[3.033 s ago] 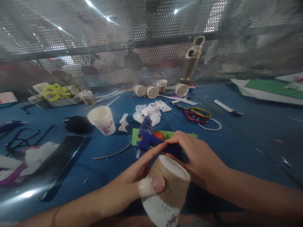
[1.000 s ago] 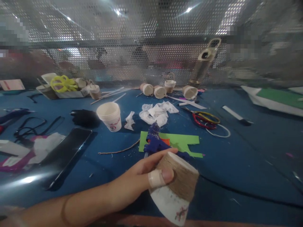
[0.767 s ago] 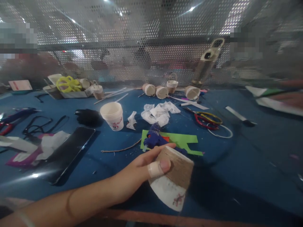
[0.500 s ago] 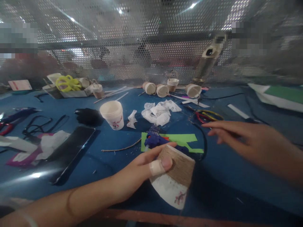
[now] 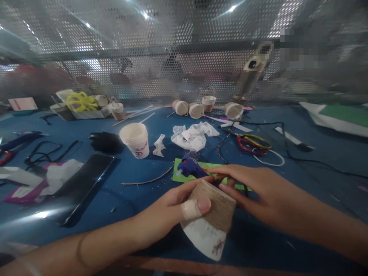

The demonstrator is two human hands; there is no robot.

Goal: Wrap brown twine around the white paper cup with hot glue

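My left hand (image 5: 179,209), with a bandage around its thumb, holds a paper cup (image 5: 202,237) tilted on its side above the table's near edge. Brown twine (image 5: 220,203) wraps part of the cup; the rest is white with a small pink print. Just beyond it, a blue hot glue gun (image 5: 191,167) lies on green paper (image 5: 178,175). My right hand (image 5: 250,188) reaches in behind the cup, its index finger and thumb closed around the gun's handle. The cup partly hides those fingertips. A loose piece of twine (image 5: 149,181) lies left of the gun.
Stacked paper cups (image 5: 134,142) and crumpled white lace (image 5: 194,137) stand beyond my hands. A black phone (image 5: 89,188) lies at left. Red and yellow handled tools (image 5: 254,145) and a black cord (image 5: 301,160) are at right. Several twine-wrapped cups (image 5: 196,110) line the back by a perforated screen.
My right hand has moved left and inward, from beside the red and yellow tools to the glue gun's handle. My left hand keeps the cup in nearly the same place.
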